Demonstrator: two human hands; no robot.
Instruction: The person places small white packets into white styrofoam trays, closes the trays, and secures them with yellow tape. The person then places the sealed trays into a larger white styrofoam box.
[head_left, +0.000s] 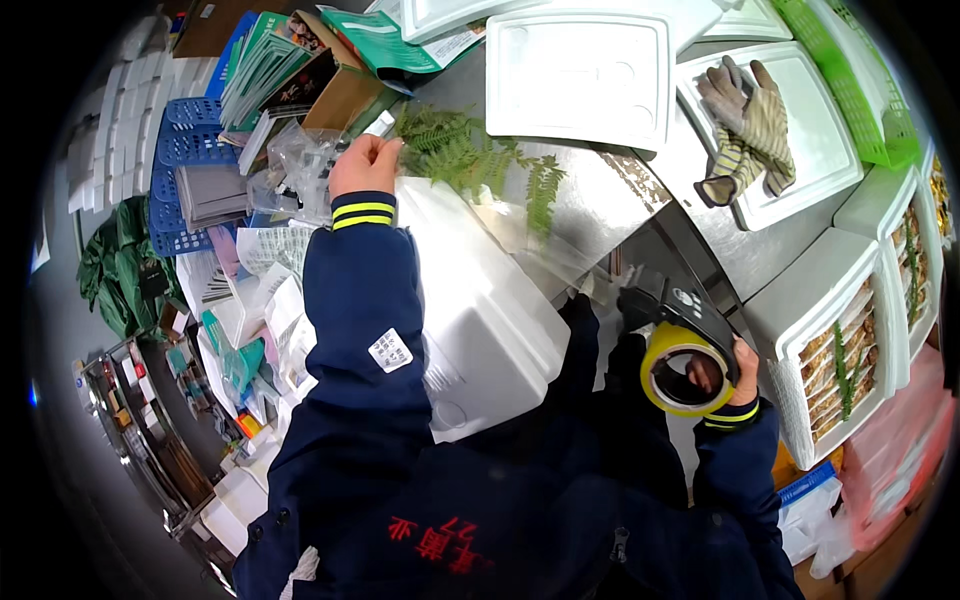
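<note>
My right hand (745, 369) grips a black tape dispenser (686, 300) loaded with a wide yellow-edged tape roll (651, 379). From the dispenser's front, a strip of clear tape (566, 255) runs toward the white foam box (480, 322) in front of me. My left hand (366, 166) is at the far left end of this box, its fingers curled together. Whether anything thin is pinched in them cannot be made out. Green fern fronds (465, 154) lie on the metal table (592, 176) just beyond the box, close to my left fingertips.
White foam lids (577, 79) lie at the back, with striped work gloves (750, 127) on one. Foam boxes (817, 300) of wrapped brown food stand right, near a green crate (862, 97). Left are a cardboard box (341, 94) of booklets, blue baskets (191, 150) and plastic bags (300, 165).
</note>
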